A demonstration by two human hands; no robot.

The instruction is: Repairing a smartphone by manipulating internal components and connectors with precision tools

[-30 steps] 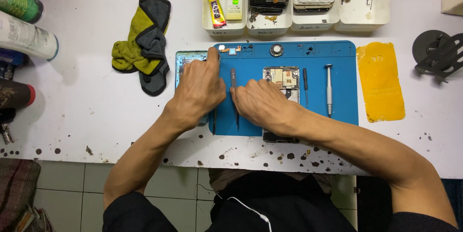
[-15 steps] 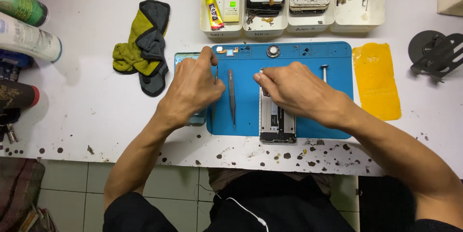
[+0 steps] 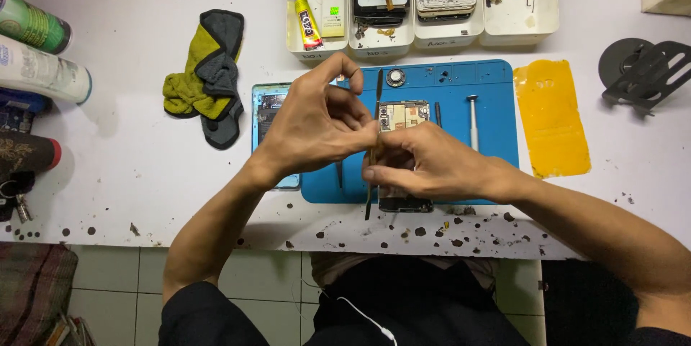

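Note:
My left hand [image 3: 317, 126] and my right hand [image 3: 426, 162] meet over the blue work mat [image 3: 489, 76]. Their fingertips pinch a thin dark metal pry tool [image 3: 377, 90], which stands lengthwise between them and sticks out past the mat's near edge. Under my right hand lies an opened phone [image 3: 403, 116] with its circuit board showing at the far end. A light-blue phone part [image 3: 268, 112] lies beside the mat's left edge, partly under my left wrist.
A small screwdriver [image 3: 472, 121] lies on the mat's right side. A yellow sheet [image 3: 551, 116] and a black stand [image 3: 642, 69] are further right. White trays of phone parts [image 3: 425, 29] and a glue tube [image 3: 306, 22] sit behind. A cloth [image 3: 205, 76] and spray cans [image 3: 39, 65] are left.
The pry tool lay on the mat between my hands; now both hands have come together and lifted it. My right hand has left the phone's upper part.

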